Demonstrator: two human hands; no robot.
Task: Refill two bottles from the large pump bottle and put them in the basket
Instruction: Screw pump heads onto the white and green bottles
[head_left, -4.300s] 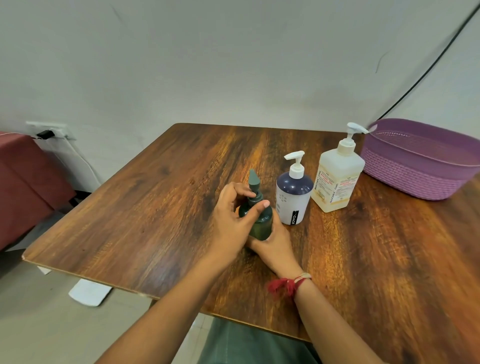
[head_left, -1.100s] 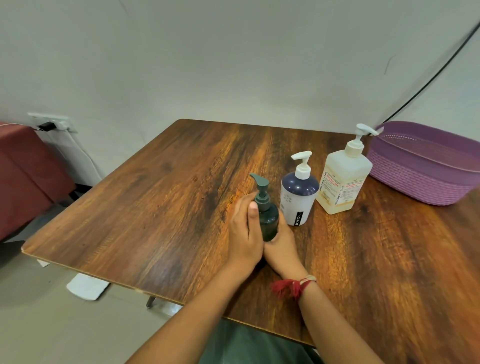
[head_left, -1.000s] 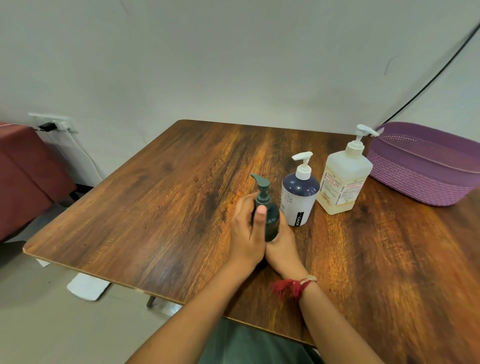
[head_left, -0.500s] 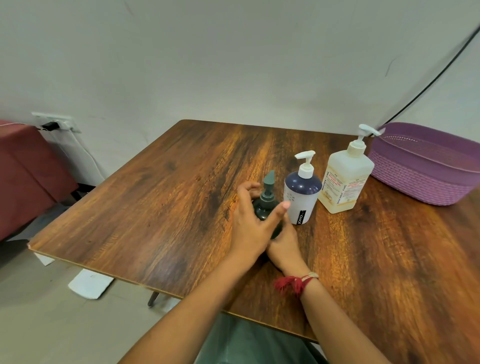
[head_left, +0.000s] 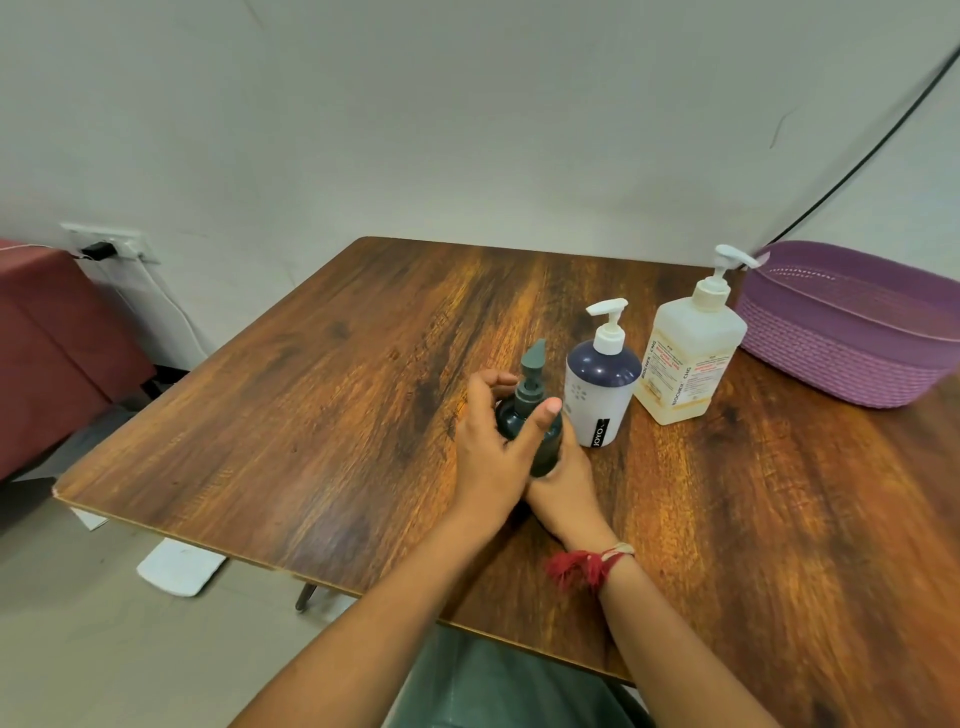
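A small dark green pump bottle (head_left: 543, 441) stands on the wooden table (head_left: 322, 405), its spout pointing away from me. My left hand (head_left: 493, 457) curls round its collar and shoulder, thumb on the near side. My right hand (head_left: 563, 483) grips the bottle's lower body from behind and is partly hidden by the left hand. Just right of it stands a navy and white pump bottle (head_left: 600, 387). Further right is the large translucent pump bottle (head_left: 688, 353) with pale liquid. The purple basket (head_left: 852, 332) sits at the far right.
A wall runs behind the table, with a black cable (head_left: 857, 161) hanging above the basket. A socket strip (head_left: 106, 247) and a red seat (head_left: 47, 343) lie to the left, beyond the table edge. White paper (head_left: 179, 569) lies on the floor.
The green bottle's pump head has turned: its spout pointed left a second ago and now points away. My left hand has shifted from the bottle's body to its collar.
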